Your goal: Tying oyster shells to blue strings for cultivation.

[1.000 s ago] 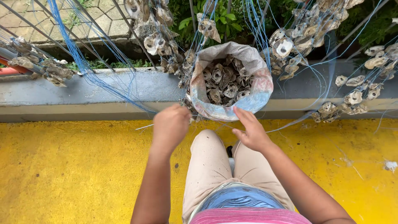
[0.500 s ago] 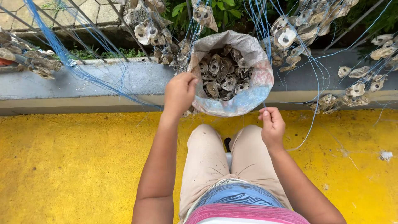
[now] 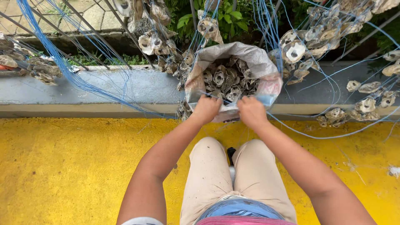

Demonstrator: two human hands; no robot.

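Bulging woven sack (image 3: 254,58), shell-filled, open-topped

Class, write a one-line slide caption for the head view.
Both hands, left and right, grasp a shell-filled sack.

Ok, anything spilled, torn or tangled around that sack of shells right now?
Nothing spilled. The sack stands open against the ledge, shells inside, both hands, left hand and right hand, at its near rim. The blue cords of strung shells cross untidily over the ledge; no tear visible.
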